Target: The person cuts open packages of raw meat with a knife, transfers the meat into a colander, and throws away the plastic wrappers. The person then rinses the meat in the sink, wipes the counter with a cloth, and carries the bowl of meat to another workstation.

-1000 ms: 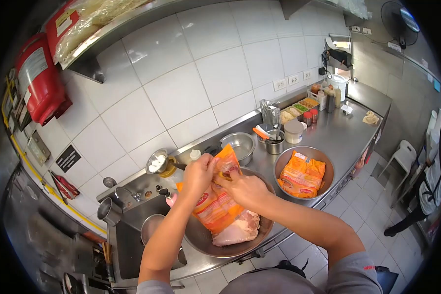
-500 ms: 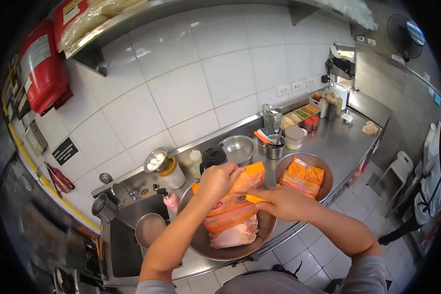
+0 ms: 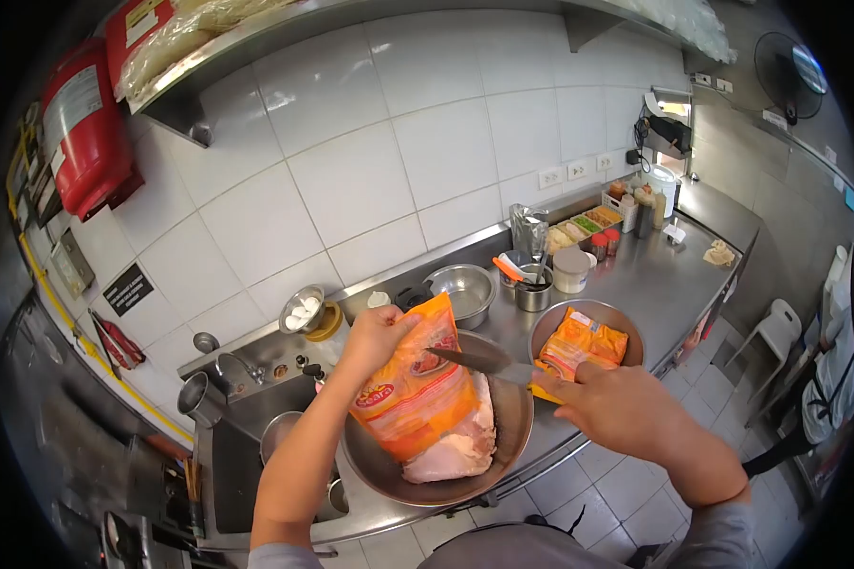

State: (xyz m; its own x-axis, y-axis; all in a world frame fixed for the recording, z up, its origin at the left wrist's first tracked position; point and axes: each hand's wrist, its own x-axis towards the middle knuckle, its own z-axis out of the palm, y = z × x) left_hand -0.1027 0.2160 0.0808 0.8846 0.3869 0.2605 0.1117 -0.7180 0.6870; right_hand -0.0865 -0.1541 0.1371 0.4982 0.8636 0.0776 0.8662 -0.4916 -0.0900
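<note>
Left hand (image 3: pixel 378 339) grips orange bag (image 3: pixel 416 384), its label ending "ara"

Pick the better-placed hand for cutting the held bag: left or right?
Right, probably: the right hand grips the knife, its blade pointing toward the orange bag, while the left hand holds the bag's top.

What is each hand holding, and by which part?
The left hand holds a bag by its upper edge; the right hand holds a knife by its handle.

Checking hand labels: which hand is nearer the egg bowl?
Left: left hand sits right of the egg bowl, gripping an orange packet; right hand, holding the knife, is farther right.
</note>
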